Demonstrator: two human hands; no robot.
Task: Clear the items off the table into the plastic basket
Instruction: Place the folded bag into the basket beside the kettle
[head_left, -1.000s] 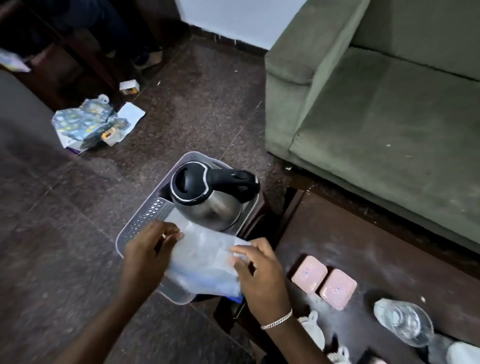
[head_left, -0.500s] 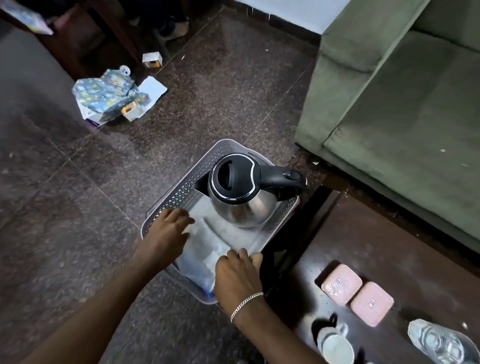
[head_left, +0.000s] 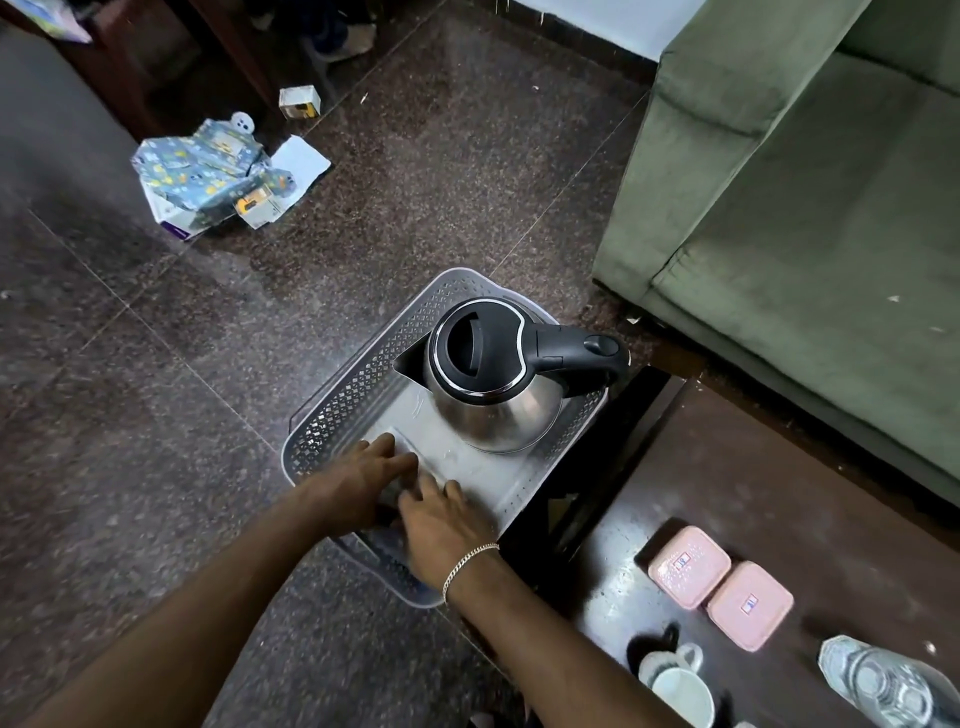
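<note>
On the floor beside the dark wooden table (head_left: 779, 488) sits a grey perforated plastic basket (head_left: 332, 410). A steel kettle (head_left: 493, 374) with a black lid and handle stands in its far half. A clear plastic pouch (head_left: 441, 452) lies flat on the basket's bottom in front of the kettle. My left hand (head_left: 363, 480) and my right hand (head_left: 441, 525) are both inside the basket, fingers stretched out, resting on the pouch's near end. Two pink lidded boxes (head_left: 688, 571) (head_left: 748, 605), a white mug (head_left: 680, 691) and a clear water bottle (head_left: 883, 686) stay on the table.
A green sofa (head_left: 805, 208) fills the right side, close behind the table. Crumpled patterned paper and small cartons (head_left: 208, 171) lie on the dark stone floor at the left, with a small box (head_left: 298, 101) farther back. Dark furniture stands at the top left.
The pouch, held up over the basket's near rim a second ago, has been lowered and now lies flat inside. Both hands have followed it down and flattened onto it.
</note>
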